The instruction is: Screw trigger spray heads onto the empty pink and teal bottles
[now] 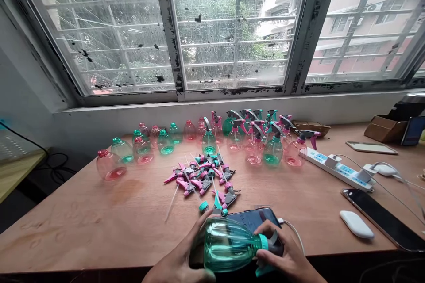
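Observation:
My left hand (181, 260) is wrapped round the body of a clear teal plastic bottle (229, 244), which lies on its side at the table's front edge. My right hand (285, 256) is closed on the grey and teal trigger sprayer head (270, 247) at the bottle's neck. A phone (255, 217) with a cable lies just behind the bottle. Farther back sits a heap of loose pink, teal and grey sprayer heads (204, 177).
Capless pink and teal bottles (142, 148) stand at back left; bottles with sprayer heads (265, 141) crowd back centre. To the right are a power strip (335, 168), a white mouse (357, 224), a dark phone (381, 219) and a cardboard box (385, 129). Windows rise behind the wooden table (99, 221).

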{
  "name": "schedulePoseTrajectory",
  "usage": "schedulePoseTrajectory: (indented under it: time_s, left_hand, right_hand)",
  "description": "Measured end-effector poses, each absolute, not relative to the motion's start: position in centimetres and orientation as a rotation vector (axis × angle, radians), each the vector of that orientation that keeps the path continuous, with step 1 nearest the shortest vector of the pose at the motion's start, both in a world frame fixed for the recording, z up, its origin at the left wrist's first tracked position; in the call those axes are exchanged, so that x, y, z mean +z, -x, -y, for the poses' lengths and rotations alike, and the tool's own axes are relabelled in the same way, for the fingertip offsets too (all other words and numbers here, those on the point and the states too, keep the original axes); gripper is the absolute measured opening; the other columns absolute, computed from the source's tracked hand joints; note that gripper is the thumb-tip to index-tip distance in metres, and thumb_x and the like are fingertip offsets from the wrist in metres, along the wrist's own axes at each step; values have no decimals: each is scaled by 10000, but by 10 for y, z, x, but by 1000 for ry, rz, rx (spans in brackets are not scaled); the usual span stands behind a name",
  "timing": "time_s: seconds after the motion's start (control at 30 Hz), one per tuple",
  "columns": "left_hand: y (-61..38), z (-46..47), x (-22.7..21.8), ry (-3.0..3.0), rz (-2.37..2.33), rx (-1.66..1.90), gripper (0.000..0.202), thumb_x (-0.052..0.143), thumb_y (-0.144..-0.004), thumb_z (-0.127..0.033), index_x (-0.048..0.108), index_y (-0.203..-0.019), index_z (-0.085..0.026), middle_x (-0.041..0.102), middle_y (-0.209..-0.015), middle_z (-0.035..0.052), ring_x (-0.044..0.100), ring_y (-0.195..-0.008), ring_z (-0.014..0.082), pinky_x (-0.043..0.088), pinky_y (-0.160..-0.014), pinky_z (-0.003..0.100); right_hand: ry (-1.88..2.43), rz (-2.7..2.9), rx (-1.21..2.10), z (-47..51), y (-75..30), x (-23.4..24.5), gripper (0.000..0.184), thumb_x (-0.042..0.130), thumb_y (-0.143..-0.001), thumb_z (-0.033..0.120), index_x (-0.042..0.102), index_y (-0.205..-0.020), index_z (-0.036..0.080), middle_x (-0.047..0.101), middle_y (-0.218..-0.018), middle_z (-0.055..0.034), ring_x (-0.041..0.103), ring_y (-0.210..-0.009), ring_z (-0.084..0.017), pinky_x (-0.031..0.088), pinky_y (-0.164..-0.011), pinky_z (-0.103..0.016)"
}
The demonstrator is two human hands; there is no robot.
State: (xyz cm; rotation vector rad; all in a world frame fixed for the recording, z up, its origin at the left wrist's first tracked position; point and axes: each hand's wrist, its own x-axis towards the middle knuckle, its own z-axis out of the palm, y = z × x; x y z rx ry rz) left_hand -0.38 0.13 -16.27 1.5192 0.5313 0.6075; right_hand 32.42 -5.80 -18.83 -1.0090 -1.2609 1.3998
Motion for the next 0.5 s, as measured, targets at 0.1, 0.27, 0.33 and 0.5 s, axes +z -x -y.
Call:
schedulePoseTrajectory:
  time_s: [0.1,0.27,0.33,0.5]
  left_hand:
    - [3,-2,-159,-1457,-555,592,1182,1016,-757,-479,348,-1727,-376,391,-1812,126,368,-1672,445,322,-1361,627]
    - [-2,0,-148,-1478,-501,594,982,939,-868,-404,411,-1694,-364,368,-1826,110,368,-1676,430,357,-1349,610]
    - [-1,0,-150,-1487,-496,601,942,893,-923,-372,380,-1713,-397,327,-1849,88,329,-1697,411,330,-1365,597]
    - [3,-3,-163,-1472,-505,620,1160,991,-817,-394,294,-1742,-449,331,-1850,73,313,-1703,410,251,-1388,625]
  right_hand:
    - [1043,1274,1356,58,-325,-190,537,950,-820,634,733,-1064,207,732,-798,4,726,-696,-184,594,-649,-293]
    - [1060,1291,1339,57,-324,-194,582,940,-801,680,733,-1069,207,707,-790,7,713,-688,-195,582,-640,-314]
    - [1063,1295,1330,57,-324,-196,594,937,-798,692,735,-1069,204,704,-791,5,707,-682,-194,577,-630,-315]
    - [1070,1305,1306,58,-325,-195,579,924,-822,690,731,-1078,208,733,-809,0,733,-692,-189,592,-644,-308]
